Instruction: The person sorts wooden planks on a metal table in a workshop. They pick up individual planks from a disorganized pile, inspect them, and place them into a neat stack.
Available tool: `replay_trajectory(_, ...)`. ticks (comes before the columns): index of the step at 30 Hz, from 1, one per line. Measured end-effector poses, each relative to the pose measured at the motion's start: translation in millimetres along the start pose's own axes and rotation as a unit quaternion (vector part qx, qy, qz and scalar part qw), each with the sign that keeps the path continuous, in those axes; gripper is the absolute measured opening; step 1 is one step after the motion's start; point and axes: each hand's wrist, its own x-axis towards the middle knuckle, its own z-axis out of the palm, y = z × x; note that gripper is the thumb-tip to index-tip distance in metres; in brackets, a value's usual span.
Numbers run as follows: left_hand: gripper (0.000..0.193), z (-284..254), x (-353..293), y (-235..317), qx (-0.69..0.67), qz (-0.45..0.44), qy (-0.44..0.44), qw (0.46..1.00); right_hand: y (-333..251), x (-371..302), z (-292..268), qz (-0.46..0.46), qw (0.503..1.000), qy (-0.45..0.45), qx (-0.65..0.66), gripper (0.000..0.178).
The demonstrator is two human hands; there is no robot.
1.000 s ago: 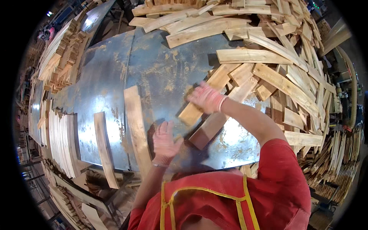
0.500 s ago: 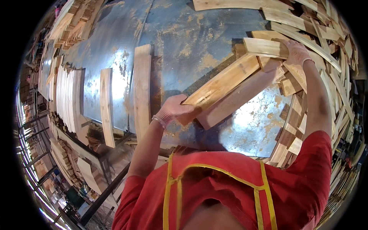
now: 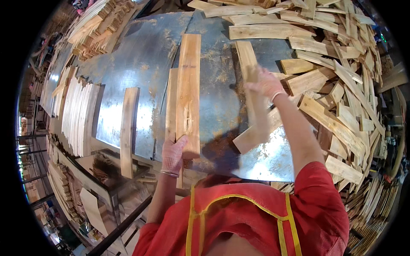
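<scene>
My left hand [image 3: 173, 154], in a thin pale glove, is closed round the near end of a long wooden plank [image 3: 188, 94]. This plank points away from me over the metal table [image 3: 218, 81] and partly covers another board [image 3: 171, 100] to its left. To the right, my right hand [image 3: 265, 83], gloved too and smeared by motion, is closed on the right edge of a second plank [image 3: 247, 59], whose near part is blurred. Beneath that plank's near end lies a pale board [image 3: 247, 141], set at a slant.
A heap of loose boards [image 3: 324, 81] covers the table's right side. At the left stand a row of stacked boards [image 3: 77, 115] and a single board [image 3: 128, 128] jutting over the near edge. More stacked wood [image 3: 100, 34] lies far left. Sawdust patches dot the metal.
My left hand has swung its plank from a slant to pointing straight away, further left. My right hand has come left and nearer, from the heap's edge, and now holds a plank upright in view.
</scene>
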Motion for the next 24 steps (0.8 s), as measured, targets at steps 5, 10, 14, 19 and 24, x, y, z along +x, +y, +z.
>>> replay_trajectory(5,0.031,-13,-21,-13,-0.031,0.042,-0.031,0.998,-113,-133,25,-0.122,0.869,-0.187,0.441,0.080)
replay_trajectory(10,0.028,11,-38,-30,0.304,0.265,-0.070,0.912,-161,-244,65,0.048,0.518,-0.378,0.766,0.059)
replay_trajectory(14,0.037,49,-29,8,0.186,0.211,-0.159,0.946,-120,-219,26,0.044,0.569,-0.292,0.767,0.045)
replay_trajectory(19,0.062,83,6,10,0.397,0.256,-0.074,0.878,36,-106,-156,0.026,0.793,0.019,0.609,0.022)
replay_trajectory(24,0.082,107,41,-47,0.575,0.249,0.027,0.779,194,-2,-233,-0.015,0.575,0.287,0.766,0.068)
